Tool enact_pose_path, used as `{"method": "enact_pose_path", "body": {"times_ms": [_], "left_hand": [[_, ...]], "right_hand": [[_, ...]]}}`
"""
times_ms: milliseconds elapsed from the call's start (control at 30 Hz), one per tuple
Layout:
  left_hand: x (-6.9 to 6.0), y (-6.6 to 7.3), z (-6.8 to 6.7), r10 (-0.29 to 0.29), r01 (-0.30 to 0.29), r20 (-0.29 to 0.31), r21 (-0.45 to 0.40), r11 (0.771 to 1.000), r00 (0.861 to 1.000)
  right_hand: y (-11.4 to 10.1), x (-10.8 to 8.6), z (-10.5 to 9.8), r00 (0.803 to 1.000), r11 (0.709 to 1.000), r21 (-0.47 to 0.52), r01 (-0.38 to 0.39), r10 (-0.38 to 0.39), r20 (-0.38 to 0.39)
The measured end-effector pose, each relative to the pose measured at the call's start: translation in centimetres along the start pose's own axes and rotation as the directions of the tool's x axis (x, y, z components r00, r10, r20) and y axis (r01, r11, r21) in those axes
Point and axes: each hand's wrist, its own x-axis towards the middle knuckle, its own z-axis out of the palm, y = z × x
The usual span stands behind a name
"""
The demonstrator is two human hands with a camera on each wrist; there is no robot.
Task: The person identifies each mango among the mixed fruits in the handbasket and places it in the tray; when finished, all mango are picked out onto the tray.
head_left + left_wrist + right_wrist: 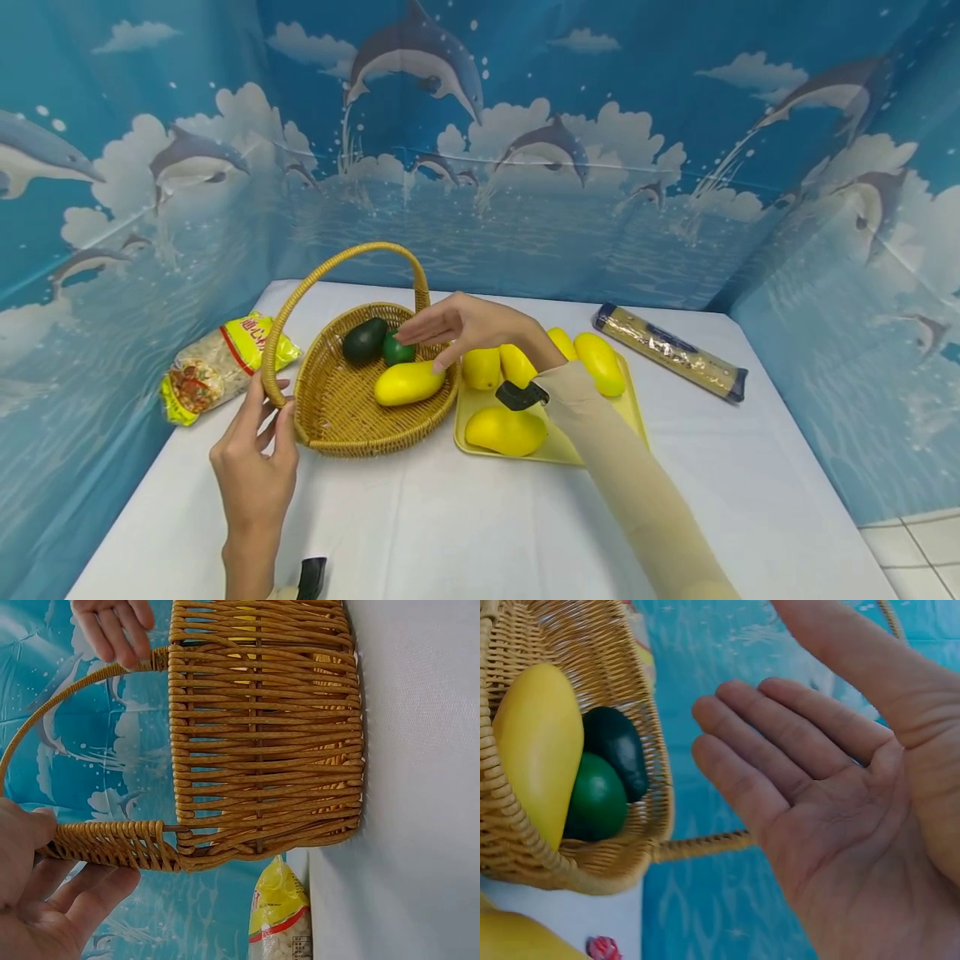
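My left hand (258, 467) pinches the left end of the handle on a brown wicker basket (337, 412), thumb on one side and fingers on the other. The basket stands upright. Inside it lie a yellow mango (407, 385), a dark green avocado (365, 342) and a rounder green fruit (399, 350). My right hand (483, 321) hovers over the basket's right side with straight fingers, palm bare in the right wrist view. To the right, a pale yellow tray (558, 452) bears several more yellow mangoes (506, 431); the right forearm partly hides them.
Left of the basket lies a yellow-and-clear food bag (213, 367). A long gold packet (671, 352) rests on the white table (420, 525) at the right. A blue dolphin curtain (525, 225) surrounds the table. The basket's tall handle (367, 247) arches over it.
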Motion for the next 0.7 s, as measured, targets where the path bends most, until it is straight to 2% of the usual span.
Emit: {"method": "enact_pose_path", "body": {"times_ms": [167, 433, 533, 700], "left_hand": [[0.0, -0.1, -0.2, 0.006, -0.006, 0.007, -0.011, 1.000, 1.000], [0.1, 0.4, -0.3, 0.019, -0.020, -0.004, -0.021, 1.000, 1.000], [0.1, 0.4, -0.3, 0.012, -0.012, 0.000, -0.016, 1.000, 1.000], [0.1, 0.6, -0.2, 0.007, -0.007, -0.002, -0.008, 1.000, 1.000]], "right_hand": [[1.2, 2.5, -0.3, 0.996, 0.998, -0.019, -0.060, 0.061, 0.065], [2.9, 5.1, -0.4, 0.974, 0.976, -0.079, -0.204, 0.210, 0.084], [3.5, 5.9, -0.3, 0.960, 0.963, -0.085, -0.255, 0.263, 0.093], [4.2, 7.1, -0.1, 0.930, 0.941, -0.121, -0.316, 0.333, 0.156]]}}
